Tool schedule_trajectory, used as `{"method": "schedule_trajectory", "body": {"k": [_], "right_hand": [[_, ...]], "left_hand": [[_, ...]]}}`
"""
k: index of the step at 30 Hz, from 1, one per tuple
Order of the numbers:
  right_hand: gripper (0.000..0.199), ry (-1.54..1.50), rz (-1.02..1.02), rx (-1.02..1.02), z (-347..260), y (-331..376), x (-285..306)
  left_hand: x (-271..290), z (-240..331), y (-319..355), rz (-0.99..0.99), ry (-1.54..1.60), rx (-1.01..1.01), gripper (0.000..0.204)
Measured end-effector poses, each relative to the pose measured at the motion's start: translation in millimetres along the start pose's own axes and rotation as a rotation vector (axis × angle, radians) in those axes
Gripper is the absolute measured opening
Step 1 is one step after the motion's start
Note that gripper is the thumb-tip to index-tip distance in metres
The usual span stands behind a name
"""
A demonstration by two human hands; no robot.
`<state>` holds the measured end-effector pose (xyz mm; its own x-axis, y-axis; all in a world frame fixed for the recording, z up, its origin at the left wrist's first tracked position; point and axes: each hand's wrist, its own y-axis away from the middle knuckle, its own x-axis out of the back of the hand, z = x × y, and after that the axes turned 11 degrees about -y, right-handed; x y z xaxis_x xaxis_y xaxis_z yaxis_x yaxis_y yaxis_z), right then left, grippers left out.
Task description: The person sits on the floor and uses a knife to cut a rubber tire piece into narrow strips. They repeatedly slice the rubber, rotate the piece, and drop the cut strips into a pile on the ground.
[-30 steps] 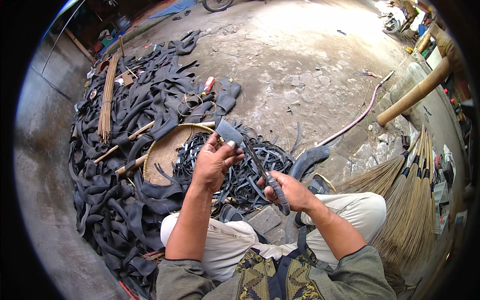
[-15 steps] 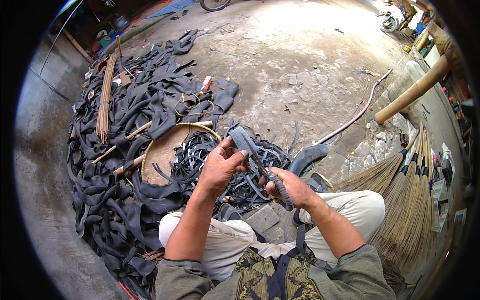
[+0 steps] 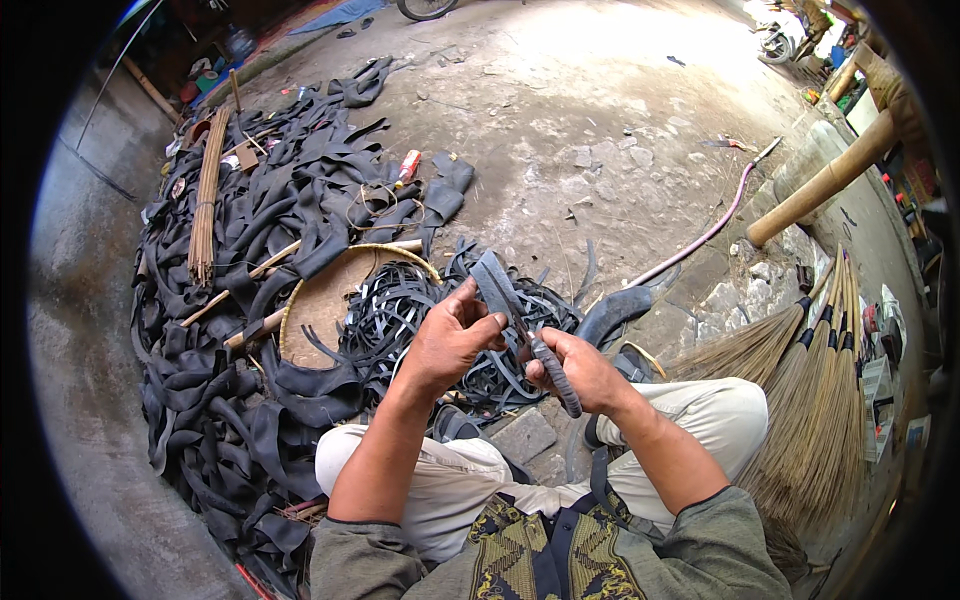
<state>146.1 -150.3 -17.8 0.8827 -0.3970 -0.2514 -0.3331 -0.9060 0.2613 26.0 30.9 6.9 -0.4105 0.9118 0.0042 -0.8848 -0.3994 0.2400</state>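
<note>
The left hand pinches the rubber piece between thumb and fingertips, and the piece stands up at one o'clock from that hand, above the strips. The right hand is wrapped around the handle of the scissors, whose blades point to eleven o'clock and lie along the rubber's right side (how far apart the two edges stand is too fine to tell). For a clean cut, the left hand would do best to hold the rubber taut and flat, since slack rubber is likely to fold between the blades instead of parting. The thumb sits near the metal, so its tip should keep to the left of the cutting line. Long, steady bites parallel to the rubber's edge ought to give an even width, with the left hand feeding and the right wrist held straight. The tray lies at ten o'clock from the left hand, the heap at nine, and the brooms at three from the right.
</note>
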Motion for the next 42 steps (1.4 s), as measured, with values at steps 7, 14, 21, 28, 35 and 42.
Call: {"method": "schedule_trajectory", "body": {"k": [7, 14, 21, 28, 35, 42], "right_hand": [[0.037, -0.102, -0.037, -0.127, -8, 7, 1], [0.05, 0.12, 0.035, 0.067, 1, 1, -3], [0.049, 0.09, 0.071, -0.112, -18, 13, -4], [0.055, 0.152, 0.072, 0.005, -5, 7, -8], [0.057, 0.151, 0.122, -0.052, -4, 8, -7], [0.052, 0.11, 0.123, -0.042, -9, 11, -12]], "left_hand": [[3, 15, -1, 0.135, 0.255, 0.056, 0.049], [-3, 6, -1, 0.088, 0.065, 0.026, 0.049], [-5, 8, -3, 0.093, 0.116, 0.033, 0.046], [-4, 14, -1, 0.177, 0.166, 0.044, 0.05], [-10, 9, 1, 0.08, 0.006, 0.054, 0.05], [0, 17, -1, 0.114, 0.181, 0.039, 0.036]]}}
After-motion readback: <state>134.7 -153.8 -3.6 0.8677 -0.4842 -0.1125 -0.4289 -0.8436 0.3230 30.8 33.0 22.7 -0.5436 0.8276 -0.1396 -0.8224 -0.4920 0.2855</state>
